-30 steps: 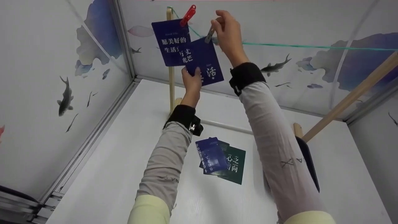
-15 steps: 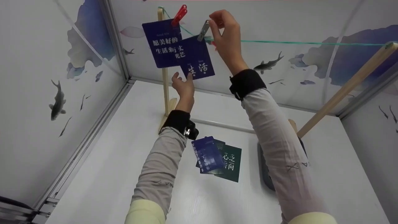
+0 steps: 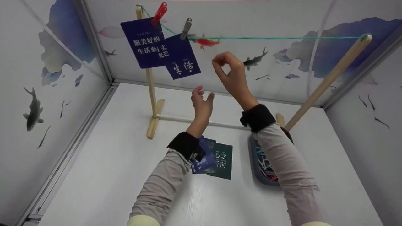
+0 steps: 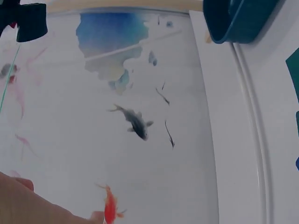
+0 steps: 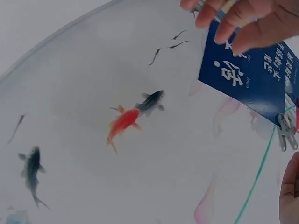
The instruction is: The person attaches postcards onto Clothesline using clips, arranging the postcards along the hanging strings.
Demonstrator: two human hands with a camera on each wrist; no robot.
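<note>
Two dark blue cards with white writing hang from a green cord [image 3: 267,38], partly overlapping. The left card [image 3: 138,53] is held by a red clothespin [image 3: 159,13]; the front card [image 3: 180,59] by a grey clothespin [image 3: 186,28]. My left hand [image 3: 202,105] is below the front card, fingers loosely bent, holding nothing. To the right of the cards is my right hand [image 3: 232,73], thumb and forefinger bent toward each other with nothing between them. In the right wrist view the front card [image 5: 252,84] and its clip [image 5: 286,130] show close up.
A wooden stand carries the cord between its left post [image 3: 150,91] and slanted right post [image 3: 329,81]. Blue and green cards [image 3: 224,163] lie overlapped on the white table [image 3: 103,175]. Behind the right forearm stands a dark box [image 3: 257,175] of clothespins.
My right hand has let go of the grey clothespin and moved down and away. The left hand has come off the front card and dropped lower. Both cards stay hanging.
</note>
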